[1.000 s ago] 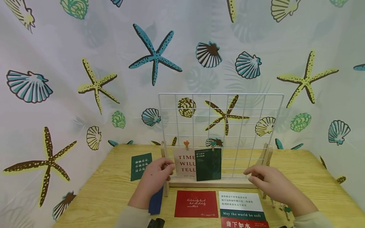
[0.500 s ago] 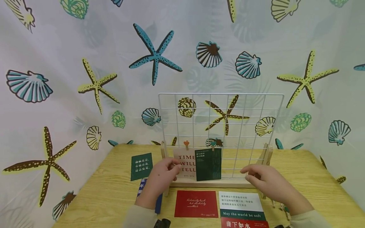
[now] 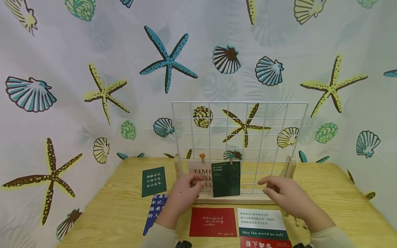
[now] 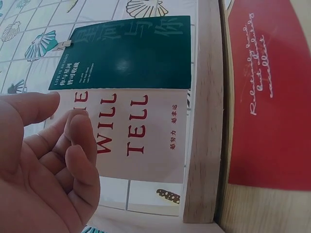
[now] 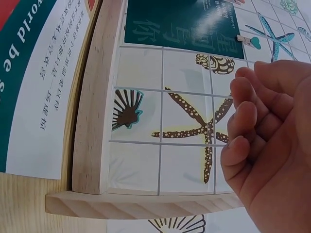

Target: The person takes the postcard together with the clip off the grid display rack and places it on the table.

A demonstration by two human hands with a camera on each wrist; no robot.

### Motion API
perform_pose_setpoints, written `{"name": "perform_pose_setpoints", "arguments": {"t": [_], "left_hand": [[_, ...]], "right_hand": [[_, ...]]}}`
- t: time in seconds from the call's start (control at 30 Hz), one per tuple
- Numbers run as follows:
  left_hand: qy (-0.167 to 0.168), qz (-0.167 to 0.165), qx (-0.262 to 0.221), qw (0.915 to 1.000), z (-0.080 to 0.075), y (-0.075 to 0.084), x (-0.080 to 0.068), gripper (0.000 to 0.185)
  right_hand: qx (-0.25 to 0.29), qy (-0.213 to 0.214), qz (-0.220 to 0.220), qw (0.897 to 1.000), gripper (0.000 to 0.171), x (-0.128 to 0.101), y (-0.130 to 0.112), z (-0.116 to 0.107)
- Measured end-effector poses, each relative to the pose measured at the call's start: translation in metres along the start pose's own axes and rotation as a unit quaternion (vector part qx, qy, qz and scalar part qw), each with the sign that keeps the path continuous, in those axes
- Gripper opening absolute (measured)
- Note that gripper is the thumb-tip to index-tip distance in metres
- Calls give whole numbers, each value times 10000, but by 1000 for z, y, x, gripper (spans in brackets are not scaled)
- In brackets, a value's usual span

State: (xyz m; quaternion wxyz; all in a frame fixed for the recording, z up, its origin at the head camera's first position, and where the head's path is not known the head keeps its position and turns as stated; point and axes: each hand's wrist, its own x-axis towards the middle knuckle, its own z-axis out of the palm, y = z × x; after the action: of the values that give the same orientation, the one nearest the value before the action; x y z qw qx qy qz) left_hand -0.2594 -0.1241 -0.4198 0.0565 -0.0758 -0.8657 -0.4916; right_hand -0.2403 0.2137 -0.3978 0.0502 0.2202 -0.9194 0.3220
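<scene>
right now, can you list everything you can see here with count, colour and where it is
wire grid panel: 1, white, upright in a wooden stand at the table's back middle
wooden stand: 1, pale wood, holds the grid
pale card: 1, red "WILL TELL" lettering, clipped to the grid
dark green card: 1, clipped to the grid, overlapping the pale card
clips: 2, small, atop the hung cards
green card: 1, flat on the table, left of the stand
blue card: 1, table, front left
red card: 1, table, before the stand
white and green card: 1, right of the red card
table: 1, light wood
backdrop: 1, white, shells and starfish
left hand: near the pale card, empty
right hand: before the grid, empty
</scene>
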Motion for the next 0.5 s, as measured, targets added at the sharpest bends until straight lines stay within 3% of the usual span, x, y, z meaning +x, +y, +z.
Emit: {"name": "perform_pose_setpoints", "arguments": {"t": [0.5], "left_hand": [[-99,153,-102,9998,13,6,4,20]], "right_hand": [[185,109,-235,9995,23,8,-9,7]]}}
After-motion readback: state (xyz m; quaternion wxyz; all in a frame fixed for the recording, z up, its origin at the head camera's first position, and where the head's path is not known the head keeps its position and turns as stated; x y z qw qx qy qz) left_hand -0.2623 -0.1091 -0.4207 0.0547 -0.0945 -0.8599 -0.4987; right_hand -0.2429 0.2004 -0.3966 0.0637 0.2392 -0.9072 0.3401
